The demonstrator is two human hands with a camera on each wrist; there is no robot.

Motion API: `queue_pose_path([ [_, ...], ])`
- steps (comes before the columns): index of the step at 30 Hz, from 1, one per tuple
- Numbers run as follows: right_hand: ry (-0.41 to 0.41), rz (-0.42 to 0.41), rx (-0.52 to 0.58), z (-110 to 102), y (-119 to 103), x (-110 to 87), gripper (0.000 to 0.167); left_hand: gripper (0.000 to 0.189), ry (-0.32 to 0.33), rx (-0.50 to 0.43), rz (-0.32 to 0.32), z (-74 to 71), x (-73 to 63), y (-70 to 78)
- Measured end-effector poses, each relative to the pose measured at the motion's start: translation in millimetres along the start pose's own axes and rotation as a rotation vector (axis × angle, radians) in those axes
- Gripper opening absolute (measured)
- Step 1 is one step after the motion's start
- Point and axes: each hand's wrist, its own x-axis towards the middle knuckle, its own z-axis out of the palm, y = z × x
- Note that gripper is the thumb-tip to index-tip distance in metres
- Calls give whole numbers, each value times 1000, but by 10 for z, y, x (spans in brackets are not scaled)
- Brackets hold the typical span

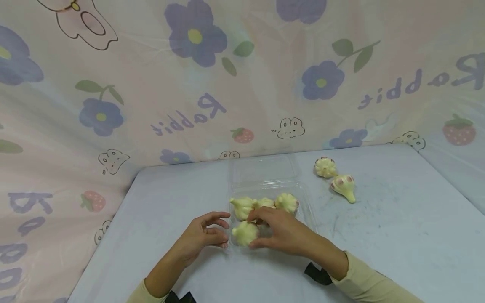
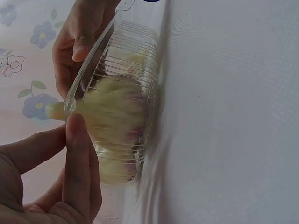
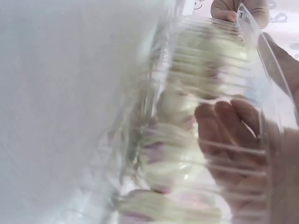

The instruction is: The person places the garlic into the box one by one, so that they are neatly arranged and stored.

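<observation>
A clear plastic clamshell container (image 1: 308, 210) lies with its lid (image 1: 264, 170) folded back away from me. Three pale garlic bulbs with purplish patches line its far side, the left one (image 1: 241, 207) with its stem pointing left. My right hand (image 1: 286, 231) reaches inside, thumb and fingers around a garlic bulb (image 1: 244, 234) in the near left corner; its fingers (image 3: 229, 135) show through the ribbed wall. At the container's left side, my left hand (image 1: 201, 235) pinches the rim (image 2: 71, 103) between thumb and fingers.
Two more garlic bulbs lie on the white table right of the lid, one (image 1: 325, 167) behind the other (image 1: 344, 187). A patterned curtain (image 1: 261, 84) hangs along the table's far edge and left side. Black straps (image 1: 317, 273) show near both wrists.
</observation>
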Motion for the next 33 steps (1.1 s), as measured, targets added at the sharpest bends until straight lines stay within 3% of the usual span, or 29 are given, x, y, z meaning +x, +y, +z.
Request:
queue_pose_path([
  [8, -79, -23, 9, -2, 17, -2, 31, 65, 11, 9, -13, -4, 1, 28],
  [16, -99, 4, 16, -12, 16, 11, 33, 64, 5, -4, -14, -5, -6, 45],
  [33, -69, -28, 24, -142, 65, -30, 34, 65, -6, 6, -3, 5, -13, 20],
])
